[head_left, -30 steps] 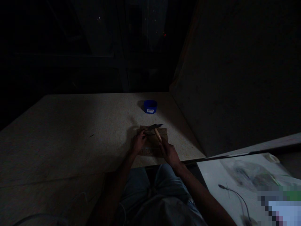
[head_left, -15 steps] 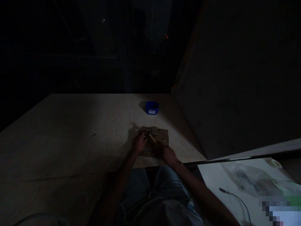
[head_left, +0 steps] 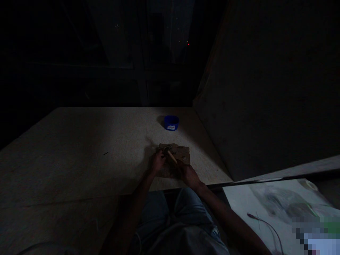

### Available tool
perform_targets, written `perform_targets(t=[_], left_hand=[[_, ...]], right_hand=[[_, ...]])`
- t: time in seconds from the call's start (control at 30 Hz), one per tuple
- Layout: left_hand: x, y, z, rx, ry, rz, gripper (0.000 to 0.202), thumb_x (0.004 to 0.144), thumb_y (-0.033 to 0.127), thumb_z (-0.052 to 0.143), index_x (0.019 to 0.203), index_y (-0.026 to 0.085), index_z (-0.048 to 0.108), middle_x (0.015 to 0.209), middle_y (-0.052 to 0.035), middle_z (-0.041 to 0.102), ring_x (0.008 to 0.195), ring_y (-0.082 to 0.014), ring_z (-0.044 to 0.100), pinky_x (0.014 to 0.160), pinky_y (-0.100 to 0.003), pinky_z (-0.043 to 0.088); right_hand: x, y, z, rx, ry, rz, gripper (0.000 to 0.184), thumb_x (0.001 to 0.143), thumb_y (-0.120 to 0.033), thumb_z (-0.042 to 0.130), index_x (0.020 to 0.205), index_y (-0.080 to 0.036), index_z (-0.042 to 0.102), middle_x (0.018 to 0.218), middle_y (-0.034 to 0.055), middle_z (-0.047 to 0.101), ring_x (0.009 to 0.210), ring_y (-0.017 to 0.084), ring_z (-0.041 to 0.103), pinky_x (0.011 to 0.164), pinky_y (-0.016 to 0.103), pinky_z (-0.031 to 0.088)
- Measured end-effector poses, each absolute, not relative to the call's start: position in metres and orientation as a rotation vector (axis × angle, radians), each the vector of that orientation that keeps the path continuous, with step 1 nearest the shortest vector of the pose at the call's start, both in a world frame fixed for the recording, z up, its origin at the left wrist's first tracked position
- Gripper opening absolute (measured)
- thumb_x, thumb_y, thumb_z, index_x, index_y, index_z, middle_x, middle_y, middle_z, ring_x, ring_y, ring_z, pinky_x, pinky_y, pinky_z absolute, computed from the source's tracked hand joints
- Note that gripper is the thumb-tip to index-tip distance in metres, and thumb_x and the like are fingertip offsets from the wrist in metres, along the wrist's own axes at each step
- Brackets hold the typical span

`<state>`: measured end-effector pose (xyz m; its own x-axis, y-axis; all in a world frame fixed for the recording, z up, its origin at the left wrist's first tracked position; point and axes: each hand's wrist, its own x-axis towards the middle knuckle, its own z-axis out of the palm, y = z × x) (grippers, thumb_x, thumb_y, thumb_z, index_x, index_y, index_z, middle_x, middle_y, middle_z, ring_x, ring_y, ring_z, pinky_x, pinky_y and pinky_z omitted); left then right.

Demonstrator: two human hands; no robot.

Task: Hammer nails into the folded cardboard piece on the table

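My right hand [head_left: 188,173] is closed round the light wooden handle of a hammer [head_left: 172,157]. The hammer's dark head lies up and to the left, close to the fingers of my left hand [head_left: 158,161]. My left hand rests at the left side of a brown piece of cardboard [head_left: 186,159], its fingers drawn together. What they pinch, if anything, is too dark and small to make out. Under both hands the cardboard lies flat near the table's front edge, partly hidden by them.
A blue container [head_left: 171,123] with a white label stands on the pale table [head_left: 119,131] beyond the cardboard. A thin dark piece [head_left: 105,153] lies to the left. A dark panel [head_left: 265,88] rises at right. A cable [head_left: 265,226] and clear plastic bag [head_left: 281,202] lie on a white surface.
The hammer's head and handle have shifted slightly by my left fingers, and more of the handle shows. Both hands stay in nearly the same place over the cardboard.
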<state>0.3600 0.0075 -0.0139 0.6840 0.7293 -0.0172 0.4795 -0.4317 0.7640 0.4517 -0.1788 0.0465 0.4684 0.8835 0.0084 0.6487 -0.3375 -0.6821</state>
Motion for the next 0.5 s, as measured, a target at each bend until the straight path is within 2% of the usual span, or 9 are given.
perform_targets(t=[0.1, 0.2, 0.4, 0.5], left_hand=[[0.362, 0.009, -0.012, 2.105, 0.899, 0.402, 0.029, 0.080, 0.008, 0.067, 0.107, 0.017, 0.069, 0.097, -0.0093, 0.078, 0.088, -0.0218, 0.074, 0.076, -0.029, 0.056], [0.363, 0.011, -0.010, 2.100, 0.859, 0.397, 0.026, 0.081, 0.009, 0.067, 0.106, 0.018, 0.071, 0.099, -0.0084, 0.078, 0.089, -0.0213, 0.074, 0.079, -0.031, 0.057], [0.366, 0.011, -0.002, 2.136, 0.819, 0.378, 0.036, 0.083, 0.008, 0.062, 0.116, 0.018, 0.072, 0.100, -0.0090, 0.078, 0.091, -0.0223, 0.073, 0.084, -0.034, 0.056], [0.367, 0.012, 0.002, 2.179, 0.801, 0.369, 0.039, 0.082, 0.006, 0.062, 0.117, 0.020, 0.072, 0.101, -0.0085, 0.077, 0.093, -0.0231, 0.072, 0.085, -0.035, 0.055]], right_hand=[[0.451, -0.188, 0.048, -1.988, -1.262, 0.499, 0.044, 0.097, -0.033, 0.043, 0.137, -0.021, 0.059, 0.112, 0.0112, 0.076, 0.095, 0.029, 0.073, 0.076, 0.033, 0.056], [0.453, -0.201, 0.046, -1.931, -1.201, 0.519, 0.044, 0.099, -0.039, 0.041, 0.133, -0.020, 0.062, 0.106, 0.0103, 0.077, 0.087, 0.028, 0.074, 0.075, 0.035, 0.056], [0.452, -0.215, 0.027, -1.845, -0.935, 0.508, 0.050, 0.097, -0.054, 0.045, 0.123, -0.017, 0.066, 0.101, 0.0098, 0.076, 0.087, 0.027, 0.071, 0.079, 0.036, 0.056], [0.451, -0.213, 0.018, -1.825, -0.775, 0.421, 0.055, 0.096, -0.058, 0.042, 0.118, -0.013, 0.066, 0.093, 0.0094, 0.074, 0.082, 0.024, 0.068, 0.071, 0.031, 0.055]])
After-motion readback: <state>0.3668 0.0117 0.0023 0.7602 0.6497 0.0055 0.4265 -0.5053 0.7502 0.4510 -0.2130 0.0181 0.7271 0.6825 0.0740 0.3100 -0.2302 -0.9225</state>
